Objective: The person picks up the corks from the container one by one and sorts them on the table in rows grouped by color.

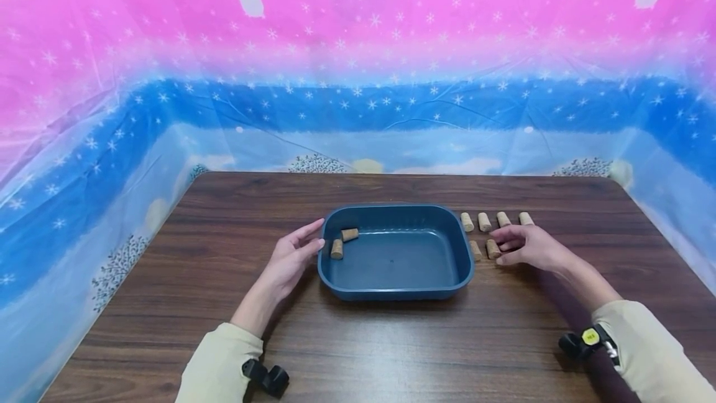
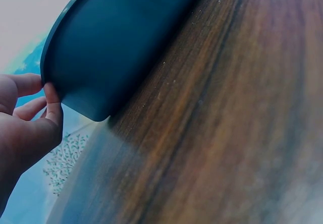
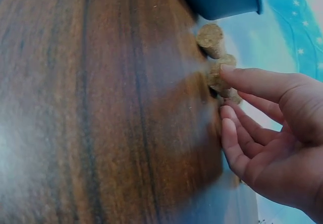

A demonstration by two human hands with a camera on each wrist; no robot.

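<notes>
A dark blue plastic basin point(image 1: 391, 294) stands on the table, two cork stoppers point(image 1: 337, 249) lying inside at its left end. My left hand point(image 1: 288, 260) holds the basin's left rim between thumb and fingers; the left wrist view has its fingertips right at the edge of the basin point(image 2: 116, 42). To the right of the basin, my right hand point(image 1: 531, 247) pinches a cork stopper point(image 1: 493, 249) at the table top. Thumb and fingertips partly cover this cork point(image 3: 218, 75) in the right wrist view. Another cork point(image 1: 475, 250) stands between it and the basin.
A back row of several corks point(image 1: 484, 222) stands right of the basin, close behind my right hand. The dark wood-grain table point(image 1: 224, 216) ends at a pink and blue snowflake cloth point(image 1: 358, 104) hung around its back and sides.
</notes>
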